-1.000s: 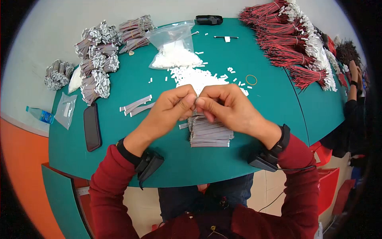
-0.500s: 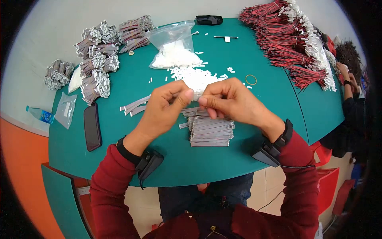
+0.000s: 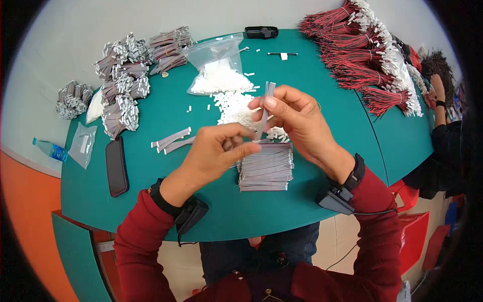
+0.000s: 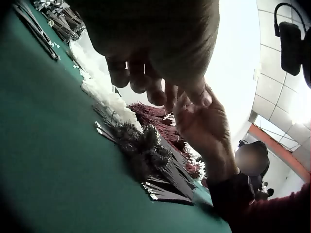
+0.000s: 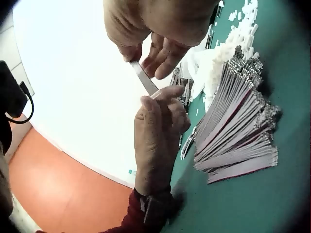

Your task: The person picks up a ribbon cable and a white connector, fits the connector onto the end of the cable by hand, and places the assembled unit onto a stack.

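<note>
Above the table my right hand [image 3: 302, 118] pinches a short grey flat cable [image 3: 265, 113] between thumb and fingers, its split end pointing up. My left hand [image 3: 211, 151] pinches the lower end of that cable, as the right wrist view also shows at the cable [image 5: 146, 80]. Just below the hands lies a stack of similar grey cables [image 3: 266, 171]. Behind them is a heap of small white connectors [image 3: 234, 108], partly hidden by the right hand.
An open plastic bag of white connectors [image 3: 219, 75] stands behind the heap. A few loose cables [image 3: 173, 141] and a phone [image 3: 117, 166] lie left. Cable bundles [image 3: 121, 110] stand back left, red wire bundles [image 3: 357, 70] back right. Another person's arm [image 3: 439, 95] is at far right.
The hands have moved apart, the right one up and the left one down, and the cable between them now shows upright. The head view has shifted slightly.
</note>
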The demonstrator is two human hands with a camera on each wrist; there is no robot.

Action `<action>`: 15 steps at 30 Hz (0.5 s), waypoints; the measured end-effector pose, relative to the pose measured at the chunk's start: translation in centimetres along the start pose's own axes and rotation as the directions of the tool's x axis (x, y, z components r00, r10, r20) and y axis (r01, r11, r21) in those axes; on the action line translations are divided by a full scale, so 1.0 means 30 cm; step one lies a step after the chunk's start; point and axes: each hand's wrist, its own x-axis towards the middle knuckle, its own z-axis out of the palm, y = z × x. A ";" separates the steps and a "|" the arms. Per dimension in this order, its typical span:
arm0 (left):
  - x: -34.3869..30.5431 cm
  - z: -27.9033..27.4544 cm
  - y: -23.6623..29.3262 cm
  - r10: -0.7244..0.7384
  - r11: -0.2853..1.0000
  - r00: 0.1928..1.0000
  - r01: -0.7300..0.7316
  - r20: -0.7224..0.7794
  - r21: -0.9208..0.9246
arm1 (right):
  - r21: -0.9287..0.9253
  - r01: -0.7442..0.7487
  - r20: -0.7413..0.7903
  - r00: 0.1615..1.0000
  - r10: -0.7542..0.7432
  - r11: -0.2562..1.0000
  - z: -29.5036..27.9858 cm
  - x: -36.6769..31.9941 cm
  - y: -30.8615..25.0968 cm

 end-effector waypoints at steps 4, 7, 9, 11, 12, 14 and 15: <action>0.016 0.008 0.012 0.082 0.970 0.984 -0.115 -0.157 -0.214 | -0.101 -0.042 0.121 0.991 0.054 0.994 -0.001 -0.016 -0.005; 0.013 0.000 0.040 0.030 0.881 0.979 -0.122 -0.204 -0.457 | -0.261 -0.026 0.190 0.979 0.077 0.965 0.011 -0.027 0.004; 0.008 -0.001 0.024 -0.002 0.887 0.971 -0.109 -0.239 -0.449 | -0.281 -0.028 0.177 0.981 0.080 0.959 0.018 -0.032 0.023; 0.008 -0.012 0.007 0.027 0.922 0.971 -0.115 -0.237 -0.369 | -0.327 -0.019 0.177 0.981 0.081 0.945 0.022 -0.035 0.026; 0.008 -0.015 0.002 0.041 0.937 0.971 -0.119 -0.234 -0.328 | -0.344 -0.028 0.167 0.982 0.091 0.939 0.026 -0.037 0.024; 0.010 -0.002 0.009 0.013 0.923 0.966 -0.112 -0.260 -0.369 | -0.377 -0.046 0.147 0.983 0.109 0.925 0.033 -0.041 0.015; 0.010 0.003 0.013 -0.001 0.915 0.962 -0.109 -0.272 -0.389 | -0.357 -0.043 0.141 0.985 0.099 0.933 0.034 -0.043 0.020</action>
